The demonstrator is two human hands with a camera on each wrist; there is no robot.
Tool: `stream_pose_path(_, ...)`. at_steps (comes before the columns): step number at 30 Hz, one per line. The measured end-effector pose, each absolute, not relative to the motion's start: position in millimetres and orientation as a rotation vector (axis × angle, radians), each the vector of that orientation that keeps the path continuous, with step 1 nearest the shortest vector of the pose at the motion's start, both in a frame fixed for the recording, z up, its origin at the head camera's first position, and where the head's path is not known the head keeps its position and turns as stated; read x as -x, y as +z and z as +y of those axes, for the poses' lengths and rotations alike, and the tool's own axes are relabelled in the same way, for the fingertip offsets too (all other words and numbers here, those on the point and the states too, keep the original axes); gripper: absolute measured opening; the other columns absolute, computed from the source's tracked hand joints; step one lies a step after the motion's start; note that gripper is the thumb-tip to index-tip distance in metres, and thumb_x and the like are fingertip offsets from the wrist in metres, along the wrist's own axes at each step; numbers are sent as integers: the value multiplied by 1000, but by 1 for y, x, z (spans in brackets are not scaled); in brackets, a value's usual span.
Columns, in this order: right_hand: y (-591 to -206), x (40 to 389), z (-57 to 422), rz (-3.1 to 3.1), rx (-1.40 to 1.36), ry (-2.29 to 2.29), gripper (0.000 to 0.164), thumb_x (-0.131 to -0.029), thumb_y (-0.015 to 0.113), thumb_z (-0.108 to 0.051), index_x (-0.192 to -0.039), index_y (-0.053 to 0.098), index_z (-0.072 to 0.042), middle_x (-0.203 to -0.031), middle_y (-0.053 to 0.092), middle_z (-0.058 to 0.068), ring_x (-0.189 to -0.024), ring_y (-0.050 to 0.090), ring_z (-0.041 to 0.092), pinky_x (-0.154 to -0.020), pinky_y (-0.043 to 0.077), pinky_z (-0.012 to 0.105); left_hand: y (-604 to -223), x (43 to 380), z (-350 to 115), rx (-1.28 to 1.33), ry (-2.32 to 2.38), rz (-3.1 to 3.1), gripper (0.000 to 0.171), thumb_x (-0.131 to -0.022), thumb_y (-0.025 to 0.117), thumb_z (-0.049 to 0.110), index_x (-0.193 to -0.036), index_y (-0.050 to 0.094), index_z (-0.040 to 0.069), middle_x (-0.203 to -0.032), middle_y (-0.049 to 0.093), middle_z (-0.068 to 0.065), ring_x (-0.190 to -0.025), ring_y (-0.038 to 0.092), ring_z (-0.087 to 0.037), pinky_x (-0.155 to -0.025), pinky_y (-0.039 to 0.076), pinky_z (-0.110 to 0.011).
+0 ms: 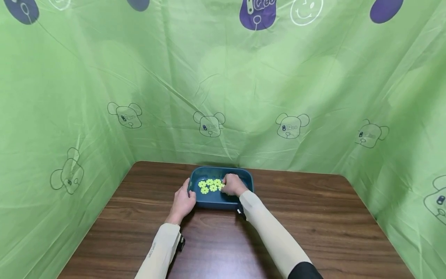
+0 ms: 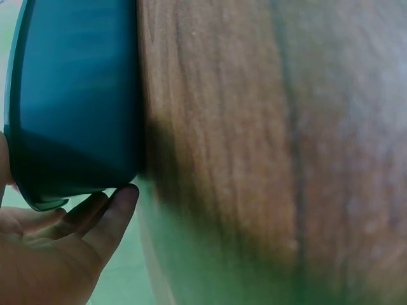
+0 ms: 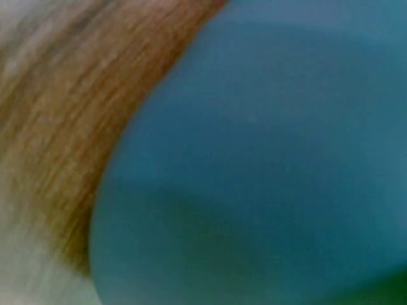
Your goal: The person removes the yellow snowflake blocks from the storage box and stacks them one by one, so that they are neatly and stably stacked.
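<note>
A dark blue rectangular tray (image 1: 212,204) with raised walls stands near the table's back edge. Inside it lie several small yellow-green flower-shaped pieces (image 1: 204,190), mostly in its left and middle part. My left hand (image 1: 182,201) holds the tray's left end. The left wrist view shows its fingers (image 2: 114,219) against the outer wall and the thumb at the rim. Reaching over the front wall, my right hand (image 1: 234,185) has its fingers down among the pieces at the right; the fingertips' grasp is hidden. Only the blurred blue tray wall (image 3: 254,140) fills the right wrist view.
The brown wood-grain table (image 1: 313,217) extends to both sides and in front of the tray. A green curtain (image 1: 251,89) printed with bear heads encloses the back and sides, close behind the tray. A small black device (image 1: 180,243) sits at the left wrist.
</note>
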State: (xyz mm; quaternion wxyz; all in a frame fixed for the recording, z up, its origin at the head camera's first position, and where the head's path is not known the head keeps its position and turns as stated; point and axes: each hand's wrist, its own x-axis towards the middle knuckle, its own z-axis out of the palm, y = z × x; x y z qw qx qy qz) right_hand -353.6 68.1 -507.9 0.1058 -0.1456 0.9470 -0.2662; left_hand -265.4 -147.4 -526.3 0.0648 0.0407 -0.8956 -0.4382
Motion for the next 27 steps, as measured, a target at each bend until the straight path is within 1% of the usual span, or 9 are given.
stream_pose_path(2, -507, 352, 68, 2823, 424, -770, 22, -83, 79, -11, -80, 58, -9, -77, 52, 1, -65, 48, 16, -64, 42, 31, -526, 266, -147, -124, -1325, -2702, 63, -98, 48, 15, -158, 32, 3, -155, 42, -26, -142, 43, -42, -116, 36, -56)
stream_pose_path(3, -507, 352, 68, 2834, 425, -767, 20, -82, 79, -11, -83, 59, -8, -79, 54, 2, -67, 49, 17, -64, 43, 31, -526, 266, -147, -125, -1327, -2702, 63, -98, 48, 15, -158, 32, 3, -155, 42, -26, -142, 43, -42, -116, 36, -56)
stream_pose_path(6, -509, 352, 69, 2858, 437, -762, 20, -81, 79, -11, -91, 62, -6, -83, 57, 3, -70, 51, 18, -65, 44, 31, -526, 266, -147, -125, -1331, -2700, 63, -98, 48, 15, -158, 32, 4, -155, 43, -26, -142, 43, -42, -116, 36, -55)
stream_pose_path(9, -512, 353, 70, 2861, 453, -782, 23, -81, 78, -10, -96, 62, -4, -81, 55, 3, -70, 51, 18, -64, 44, 31, -525, 266, -147, -123, -1333, -2700, 63, -98, 48, 15, -158, 32, 4, -155, 43, -26, -142, 43, -42, -116, 36, -55)
stream_pose_path(13, -513, 353, 70, 2854, 478, -811, 23, -82, 78, -10, -98, 62, -4, -80, 54, 2, -69, 50, 18, -64, 43, 31, -525, 266, -148, -121, -1335, -2704, 63, -98, 47, 15, -158, 31, 3, -155, 43, -27, -142, 43, -43, -116, 36, -56)
stream_pose_path(20, -508, 346, 70, 2872, 552, -796, 26, -85, 80, -14, -98, 61, -3, -79, 55, 1, -69, 51, 17, -68, 44, 33, -524, 266, -148, -126, -1333, -2710, 63, -99, 47, 16, -158, 31, 4, -156, 42, -26, -143, 42, -42, -115, 36, -57)
stream_pose_path(23, -505, 343, 71, 2859, 566, -816, 24, -87, 79, -13, -99, 61, -2, -80, 58, 1, -69, 53, 15, -68, 46, 33, -524, 267, -149, -119, -1333, -2711, 63, -99, 47, 16, -158, 31, 4, -155, 42, -26, -143, 43, -42, -115, 36, -57)
stream_pose_path(27, -499, 340, 78, 2804, 561, -917, 18, -90, 74, -10, -104, 64, -3, -86, 66, 2, -71, 61, 13, -68, 50, 32, -524, 267, -149, -113, -1327, -2713, 62, -99, 47, 16, -158, 32, 3, -155, 43, -27, -142, 43, -42, -115, 37, -56)
